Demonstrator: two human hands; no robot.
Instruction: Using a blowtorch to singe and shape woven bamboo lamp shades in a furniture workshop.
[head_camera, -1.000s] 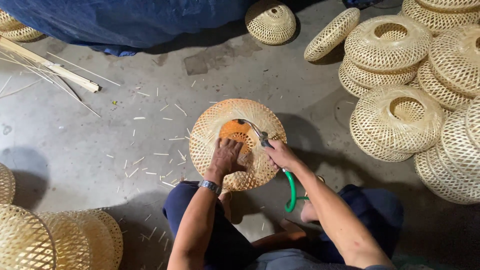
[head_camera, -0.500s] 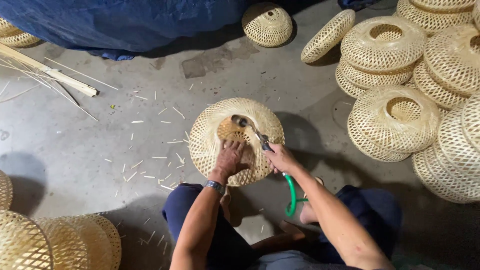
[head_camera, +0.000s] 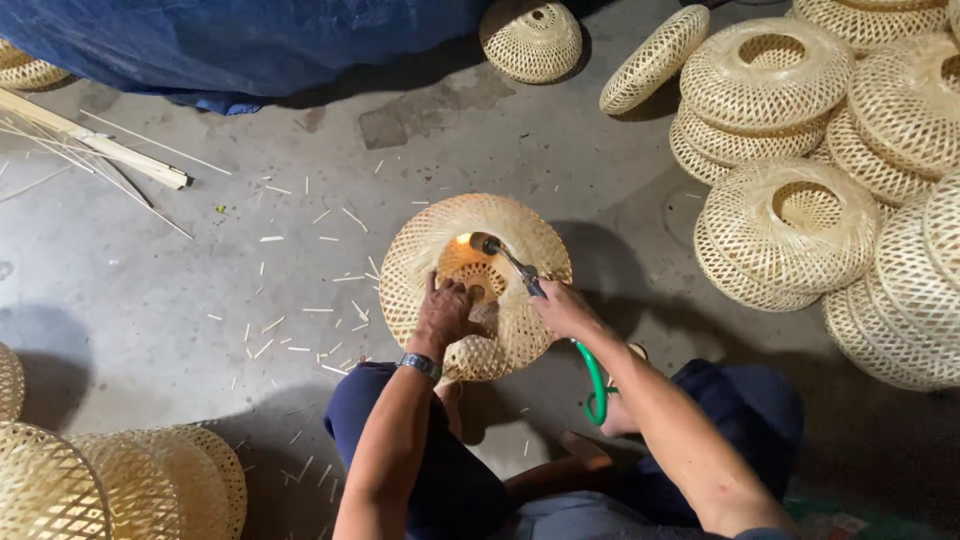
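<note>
A round woven bamboo lampshade (head_camera: 430, 250) lies on the concrete floor in front of my knees. My left hand (head_camera: 445, 312) presses down on its near side, fingers spread over the weave beside the central opening. My right hand (head_camera: 563, 308) grips a metal gas torch (head_camera: 505, 262) fed by a green hose (head_camera: 596, 385). The torch nozzle points into the shade's centre, where an orange flame glows (head_camera: 466, 250). A watch sits on my left wrist.
Several finished woven shades (head_camera: 790, 230) are stacked at the right, more at the bottom left (head_camera: 120, 485) and one at the top (head_camera: 530, 40). A blue tarp (head_camera: 230, 40) covers the top left. Bamboo strips (head_camera: 100, 145) and small offcuts litter the floor.
The flame glow inside the shade has shrunk and shifted toward the upper left of the opening. My left hand stays on the weave; the torch tip has moved slightly.
</note>
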